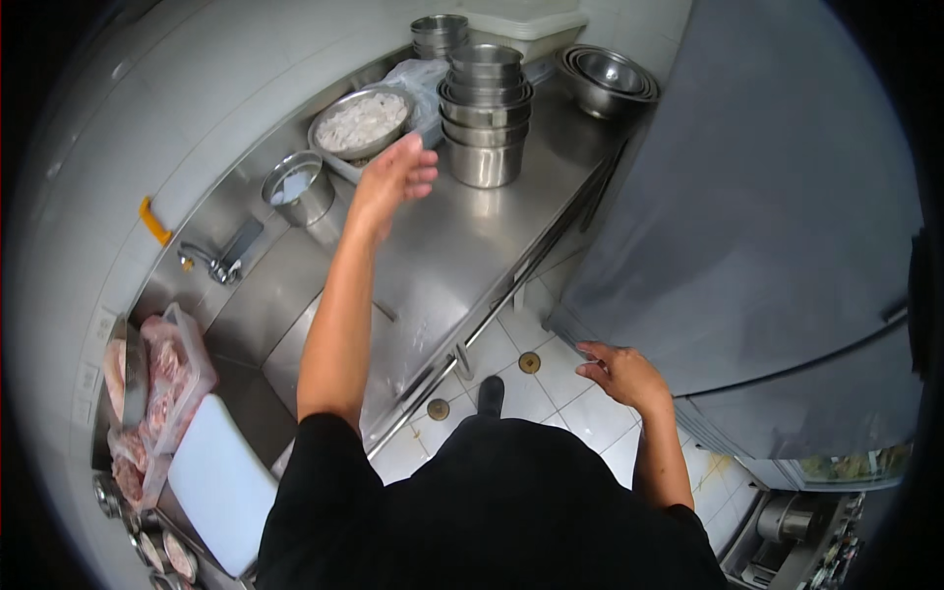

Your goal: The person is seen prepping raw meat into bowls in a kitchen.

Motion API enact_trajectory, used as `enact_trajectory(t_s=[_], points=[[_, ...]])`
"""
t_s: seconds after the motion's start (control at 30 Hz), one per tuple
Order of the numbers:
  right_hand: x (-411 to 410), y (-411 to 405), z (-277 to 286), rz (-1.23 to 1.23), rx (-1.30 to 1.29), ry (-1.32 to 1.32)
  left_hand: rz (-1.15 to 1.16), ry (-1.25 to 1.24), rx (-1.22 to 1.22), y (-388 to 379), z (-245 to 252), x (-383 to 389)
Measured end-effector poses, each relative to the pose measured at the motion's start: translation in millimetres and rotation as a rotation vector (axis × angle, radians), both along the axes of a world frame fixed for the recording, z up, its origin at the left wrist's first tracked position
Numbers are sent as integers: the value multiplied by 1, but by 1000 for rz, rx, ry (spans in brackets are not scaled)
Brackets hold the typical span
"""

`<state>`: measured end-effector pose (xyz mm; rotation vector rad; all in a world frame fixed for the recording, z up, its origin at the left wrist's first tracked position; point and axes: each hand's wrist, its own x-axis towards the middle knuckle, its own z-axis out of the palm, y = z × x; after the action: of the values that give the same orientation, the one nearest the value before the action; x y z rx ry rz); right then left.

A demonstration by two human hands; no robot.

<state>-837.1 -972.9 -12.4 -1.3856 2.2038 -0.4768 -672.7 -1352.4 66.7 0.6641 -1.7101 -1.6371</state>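
Note:
My left hand (397, 177) is raised over the stainless steel counter (442, 251), its fingers slightly curled and holding nothing. Just beyond it stands a metal bowl (313, 140) heaped with pale, whitish pieces of food (363, 122). Right of that hand is a tall stack of stainless steel pots (484, 151). A metal pot (299, 193) with something whitish inside stands to its left, near the wall. My right hand (623, 376) hangs over the tiled floor beside the large grey cabinet or refrigerator (752, 192), fingers apart and empty.
Nested metal bowls (608, 77) sit at the counter's far end. A faucet (214, 265) juts over the sink at left. Beyond are a plastic tub of raw meat (181, 383) and a white cutting board (221, 487). Floor drains (529, 362) lie below; metal pots (789, 518) stand at lower right.

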Motion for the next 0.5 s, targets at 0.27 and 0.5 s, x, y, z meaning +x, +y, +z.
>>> enact_trajectory(t_s=[0.27,0.5], points=[[-34,-117,30,80,-138,100,172,-503,-163,-195,52,-165],[-82,-169,42,87,-143,52,-57,-699,-122,-230,64,-218]])
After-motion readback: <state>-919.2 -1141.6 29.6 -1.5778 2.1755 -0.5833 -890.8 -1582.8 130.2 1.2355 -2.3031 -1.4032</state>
